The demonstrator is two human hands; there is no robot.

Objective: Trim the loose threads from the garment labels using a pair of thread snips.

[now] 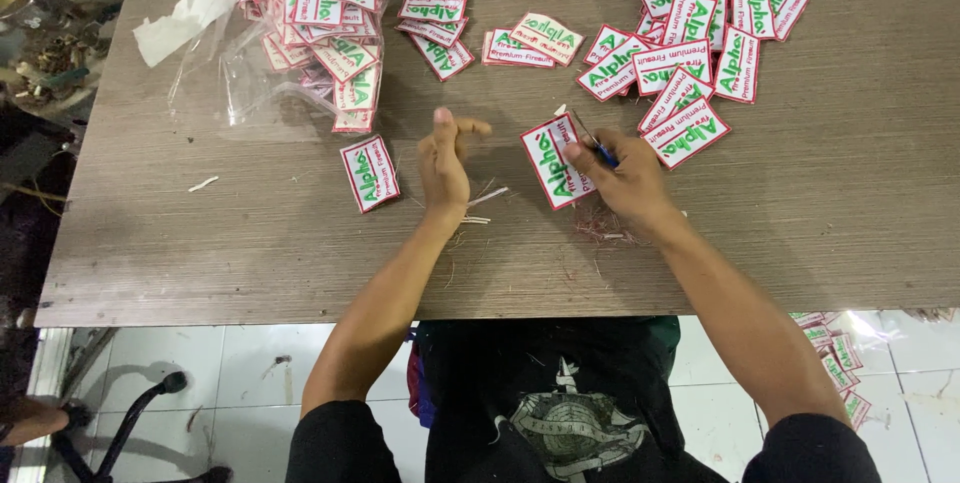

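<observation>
The person wears a black short-sleeved cloth shirt (560,393) with a pale grey picture printed on the front; both arms are bare from the sleeves down; no rings or watch show.

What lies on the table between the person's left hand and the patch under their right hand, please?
In the head view, only loose thread trimmings lie on the table between the left hand and the patch that the right hand touches; otherwise that stretch is bare.

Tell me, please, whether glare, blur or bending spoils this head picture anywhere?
Head view: light is soft and even; the left hand is slightly blurred; glare whitens the plastic bag and the floor tiles at lower right; the table edges bow a little; patches stay sharp.
</observation>
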